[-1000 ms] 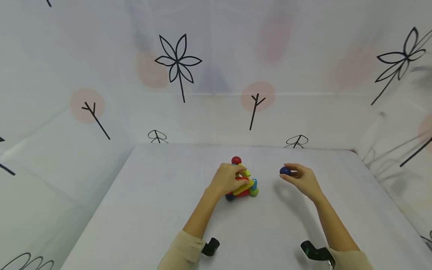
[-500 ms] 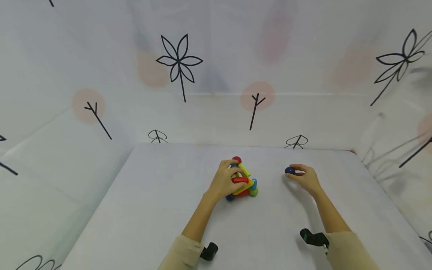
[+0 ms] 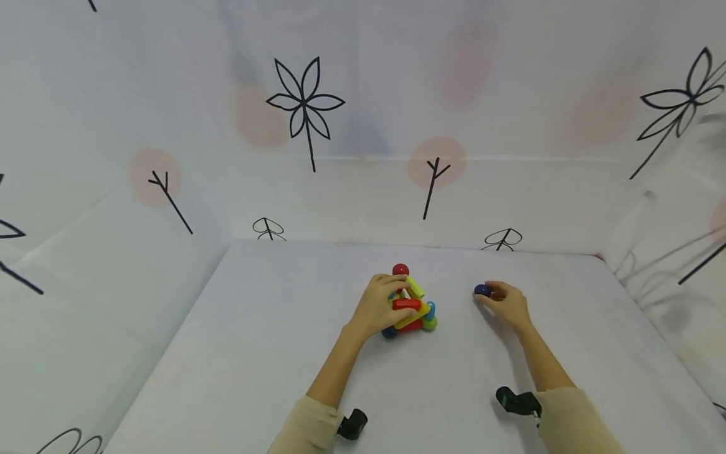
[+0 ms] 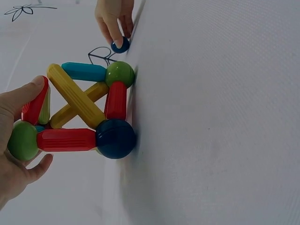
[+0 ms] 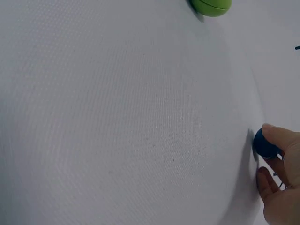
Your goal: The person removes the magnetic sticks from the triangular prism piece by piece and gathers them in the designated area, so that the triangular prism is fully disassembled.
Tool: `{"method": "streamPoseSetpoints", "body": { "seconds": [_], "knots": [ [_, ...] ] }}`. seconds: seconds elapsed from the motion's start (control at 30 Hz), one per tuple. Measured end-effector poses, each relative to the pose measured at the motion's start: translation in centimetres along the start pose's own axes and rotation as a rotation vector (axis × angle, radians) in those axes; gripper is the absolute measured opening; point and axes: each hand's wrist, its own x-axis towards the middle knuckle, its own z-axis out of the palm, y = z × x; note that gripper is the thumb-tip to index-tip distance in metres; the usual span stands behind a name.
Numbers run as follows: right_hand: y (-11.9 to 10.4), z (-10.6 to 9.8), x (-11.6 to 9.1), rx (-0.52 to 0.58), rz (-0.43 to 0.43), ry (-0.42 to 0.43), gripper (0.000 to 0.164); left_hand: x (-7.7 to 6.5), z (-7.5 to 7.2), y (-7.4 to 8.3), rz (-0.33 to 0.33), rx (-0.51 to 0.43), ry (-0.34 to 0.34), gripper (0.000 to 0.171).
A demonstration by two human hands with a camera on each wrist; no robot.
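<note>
A toy structure of magnetic rods and balls (image 3: 414, 316) stands mid-table; its rods are red, yellow, blue and lime. In the left wrist view a dark blue ball (image 4: 116, 138) and green balls mark its corners. My left hand (image 3: 375, 307) grips it from the left, thumb on a red rod (image 4: 37, 101), other fingers partly hidden behind. To the right, my right hand (image 3: 509, 306) pinches a separate blue ball (image 3: 483, 290) between thumb and fingers, close over the tabletop. Beside that hand, the right wrist view shows the ball (image 5: 265, 144) right at its own shadow.
A white cloth covers the table (image 3: 272, 328), with a patterned fabric wall (image 3: 363, 202) behind and at both sides. Black wrist cameras (image 3: 353, 424) stick out from the beige sleeves. A red ball (image 3: 400, 270) sits at the structure's far end.
My right hand has lowered the blue ball toward the table, its shadow now meeting it. My left hand's fingers have shifted slightly on the structure, which stays in place.
</note>
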Motion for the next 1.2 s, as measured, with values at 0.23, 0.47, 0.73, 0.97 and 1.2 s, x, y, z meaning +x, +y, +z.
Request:
{"method": "streamPoseSetpoints", "body": {
  "seconds": [0.23, 0.47, 0.73, 0.97, 1.2],
  "knots": [
    [0.0, -0.1, 0.0, 0.019, 0.009, -0.037, 0.052, -0.1, 0.1, -0.1, 0.009, -0.009, 0.011, 0.046],
    [0.0, -0.2, -0.1, 0.06, 0.026, -0.072, 0.059, -0.2, 0.1, -0.3, 0.006, -0.03, 0.024, 0.046],
    [-0.9, -0.6, -1.0, 0.058, 0.085, -0.061, 0.071, -0.3, 0.3, -0.4, 0.001, -0.071, 0.028, 0.045],
    [-3.8, -0.3, -2.3, -0.034, -0.113, 0.155, 0.058, -0.4, 0.4, -0.4, 0.014, -0.111, 0.055, 0.043],
    [-7.8, 1.2, -3.1, 0.056, -0.183, 0.123, 0.046, -0.4, 0.7, -0.4, 0.014, -0.113, 0.079, 0.045]
  ]
}}
